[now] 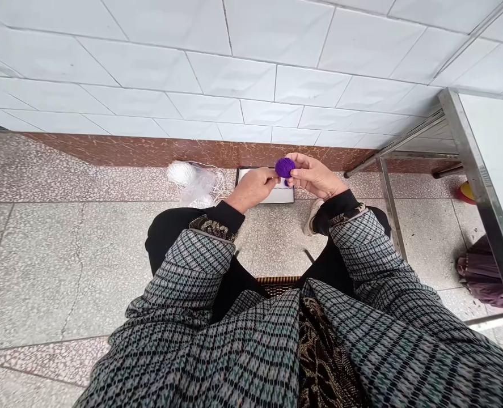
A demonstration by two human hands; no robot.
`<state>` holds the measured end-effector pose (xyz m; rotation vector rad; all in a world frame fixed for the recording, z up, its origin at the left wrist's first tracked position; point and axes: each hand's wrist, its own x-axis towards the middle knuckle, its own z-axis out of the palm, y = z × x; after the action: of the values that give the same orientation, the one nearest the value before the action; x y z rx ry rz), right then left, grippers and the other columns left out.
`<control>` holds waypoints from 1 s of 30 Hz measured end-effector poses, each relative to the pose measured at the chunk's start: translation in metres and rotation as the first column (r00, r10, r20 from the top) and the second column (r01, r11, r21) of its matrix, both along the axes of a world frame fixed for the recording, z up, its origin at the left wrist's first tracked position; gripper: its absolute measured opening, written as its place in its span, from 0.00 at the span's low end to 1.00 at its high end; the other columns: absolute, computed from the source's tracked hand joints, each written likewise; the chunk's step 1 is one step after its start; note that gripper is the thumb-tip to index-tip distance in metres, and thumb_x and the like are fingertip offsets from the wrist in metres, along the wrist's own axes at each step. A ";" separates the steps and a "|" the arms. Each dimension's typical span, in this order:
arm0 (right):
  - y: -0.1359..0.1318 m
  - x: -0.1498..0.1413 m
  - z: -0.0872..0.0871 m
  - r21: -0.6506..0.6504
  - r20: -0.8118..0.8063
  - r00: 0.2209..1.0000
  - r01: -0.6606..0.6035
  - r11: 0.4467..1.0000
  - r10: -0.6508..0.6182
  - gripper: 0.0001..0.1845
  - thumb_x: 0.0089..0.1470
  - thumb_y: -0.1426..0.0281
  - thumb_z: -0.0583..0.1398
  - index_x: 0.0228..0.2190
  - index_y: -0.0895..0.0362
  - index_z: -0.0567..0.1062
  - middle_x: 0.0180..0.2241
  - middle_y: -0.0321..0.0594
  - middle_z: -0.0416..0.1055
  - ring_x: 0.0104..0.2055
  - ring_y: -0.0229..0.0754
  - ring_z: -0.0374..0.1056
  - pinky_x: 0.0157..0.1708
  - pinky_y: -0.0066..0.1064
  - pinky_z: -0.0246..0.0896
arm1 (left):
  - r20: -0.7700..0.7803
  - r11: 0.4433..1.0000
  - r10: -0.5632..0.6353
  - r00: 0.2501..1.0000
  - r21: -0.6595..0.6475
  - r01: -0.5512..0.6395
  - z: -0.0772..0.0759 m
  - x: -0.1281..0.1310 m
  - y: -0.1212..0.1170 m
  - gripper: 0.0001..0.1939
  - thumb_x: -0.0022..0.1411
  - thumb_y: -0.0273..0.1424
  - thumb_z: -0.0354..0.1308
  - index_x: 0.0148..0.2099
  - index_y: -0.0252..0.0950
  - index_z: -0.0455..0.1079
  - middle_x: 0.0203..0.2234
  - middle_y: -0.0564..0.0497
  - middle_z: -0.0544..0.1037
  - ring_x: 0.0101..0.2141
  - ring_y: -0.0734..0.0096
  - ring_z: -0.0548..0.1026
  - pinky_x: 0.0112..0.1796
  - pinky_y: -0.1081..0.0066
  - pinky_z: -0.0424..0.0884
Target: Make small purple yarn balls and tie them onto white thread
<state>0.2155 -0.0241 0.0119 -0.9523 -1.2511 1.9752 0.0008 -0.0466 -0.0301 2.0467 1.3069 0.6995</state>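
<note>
A small ball of purple yarn (284,167) is held up in front of me, pinched between the thumb and fingers of my right hand (315,177). My left hand (253,188) is closed, its fingertips pressed together just left of the ball. Whatever those fingertips hold, if anything, is too small to make out. Below the ball, a bit of purple shows by my right fingers. Beneath both hands, on the floor, lies a flat white panel with a dark rim (277,196), partly hidden by my left hand.
White yarn (181,173) and a clear plastic bag (199,184) lie on the floor to the left. Ahead rises a tiled wall (251,85). A metal-framed table (481,170) stands on the right, with a dark purple bundle (485,272) below it. My shoe (313,218) is near the panel.
</note>
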 end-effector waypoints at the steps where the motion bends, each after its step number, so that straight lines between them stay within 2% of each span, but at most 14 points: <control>1: 0.001 -0.002 -0.003 0.018 0.014 0.999 0.033 0.999 -0.033 0.33 0.41 0.63 0.81 0.44 0.54 0.72 0.38 0.34 0.74 0.34 0.34 0.71 0.37 0.28 0.74 | -0.001 0.999 -0.040 0.999 -0.002 0.040 -0.001 0.003 -0.002 0.11 0.71 0.28 0.56 0.40 0.36 0.81 0.36 0.46 0.86 0.37 0.63 0.80 0.41 0.66 0.72; 5: 0.007 -0.008 -0.019 0.164 0.204 0.958 0.169 0.972 -0.201 0.23 0.48 0.71 0.74 0.41 0.53 0.70 0.38 0.35 0.75 0.35 0.36 0.70 0.35 0.28 0.72 | -0.009 0.985 -0.175 0.985 0.001 0.175 0.002 0.011 -0.009 0.11 0.71 0.27 0.56 0.39 0.37 0.80 0.34 0.47 0.85 0.36 0.63 0.80 0.41 0.66 0.72; 7: 0.010 -0.008 -0.026 0.246 0.342 0.905 0.175 0.953 -0.254 0.20 0.48 0.76 0.72 0.39 0.53 0.70 0.36 0.34 0.74 0.35 0.37 0.70 0.33 0.28 0.70 | -0.015 0.980 -0.201 0.979 0.008 0.201 0.003 0.012 -0.010 0.11 0.71 0.28 0.56 0.38 0.37 0.80 0.34 0.47 0.84 0.36 0.63 0.80 0.41 0.66 0.72; 10: 0.011 -0.004 -0.027 0.278 0.494 0.844 0.074 0.958 -0.209 0.18 0.49 0.79 0.71 0.38 0.53 0.72 0.32 0.33 0.73 0.31 0.37 0.68 0.29 0.28 0.67 | -0.024 0.988 -0.148 0.989 0.046 0.149 0.005 0.007 -0.008 0.11 0.71 0.28 0.56 0.39 0.37 0.80 0.35 0.47 0.84 0.36 0.62 0.79 0.41 0.65 0.72; 13: 0.007 -0.001 -0.019 0.186 0.549 0.834 -0.049 0.981 -0.062 0.17 0.50 0.82 0.71 0.37 0.54 0.74 0.30 0.33 0.74 0.28 0.36 0.66 0.26 0.27 0.66 | -0.028 0.993 -0.058 0.998 0.098 0.060 0.007 -0.002 -0.004 0.10 0.70 0.28 0.56 0.39 0.37 0.80 0.36 0.46 0.83 0.38 0.62 0.79 0.43 0.64 0.73; 17: 0.002 0.000 -0.006 0.057 0.472 0.876 -0.146 0.988 0.102 0.15 0.51 0.83 0.70 0.36 0.55 0.76 0.31 0.35 0.76 0.28 0.34 0.68 0.27 0.26 0.68 | -0.022 0.996 0.040 0.999 0.086 -0.038 0.009 -0.011 0.002 0.11 0.70 0.27 0.56 0.38 0.37 0.79 0.38 0.45 0.85 0.40 0.61 0.80 0.46 0.63 0.74; 20: 0.001 0.002 -0.001 -0.013 0.264 0.952 -0.159 0.987 0.157 0.15 0.53 0.76 0.72 0.41 0.55 0.76 0.32 0.34 0.76 0.28 0.34 0.68 0.28 0.26 0.69 | -0.023 0.994 0.099 0.995 0.050 -0.098 0.007 -0.012 0.005 0.11 0.70 0.27 0.56 0.38 0.37 0.79 0.39 0.45 0.86 0.41 0.60 0.81 0.46 0.63 0.73; 23: 0.002 0.004 -0.002 -0.017 0.067 0.995 -0.068 0.998 0.069 0.26 0.51 0.62 0.77 0.46 0.54 0.74 0.32 0.32 0.74 0.29 0.34 0.69 0.30 0.27 0.70 | -0.013 0.996 0.087 0.996 0.019 -0.086 0.003 -0.006 0.004 0.11 0.69 0.27 0.56 0.39 0.37 0.80 0.37 0.46 0.86 0.39 0.60 0.80 0.42 0.64 0.73; 26: 0.006 0.003 -0.008 0.066 0.022 0.996 0.082 0.994 -0.083 0.32 0.52 0.51 0.77 0.46 0.53 0.71 0.33 0.32 0.71 0.32 0.36 0.71 0.33 0.28 0.72 | -0.016 0.999 -0.043 0.999 -0.004 0.043 -0.001 0.003 0.000 0.11 0.70 0.27 0.56 0.38 0.38 0.79 0.33 0.48 0.85 0.35 0.63 0.79 0.39 0.67 0.71; 28: 0.009 0.001 -0.014 0.119 0.042 0.987 0.151 0.981 -0.157 0.30 0.55 0.49 0.76 0.45 0.52 0.69 0.33 0.32 0.71 0.33 0.36 0.72 0.34 0.27 0.71 | -0.039 0.988 -0.154 0.987 -0.012 0.154 -0.002 0.009 -0.003 0.11 0.70 0.27 0.56 0.37 0.38 0.79 0.32 0.49 0.84 0.34 0.64 0.79 0.39 0.67 0.71; 30: 0.011 -0.001 -0.021 0.151 0.093 0.973 0.196 0.969 -0.211 0.27 0.57 0.53 0.76 0.43 0.51 0.67 0.33 0.31 0.70 0.31 0.34 0.70 0.32 0.26 0.69 | -0.052 0.971 -0.239 0.970 -0.011 0.239 -0.002 0.013 -0.006 0.11 0.69 0.26 0.56 0.38 0.38 0.80 0.34 0.48 0.85 0.36 0.63 0.80 0.41 0.66 0.72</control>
<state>0.2141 -0.0127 -0.0092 -1.0831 -1.2785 1.6735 0.0139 -0.0525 -0.0324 2.1857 1.0633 0.5355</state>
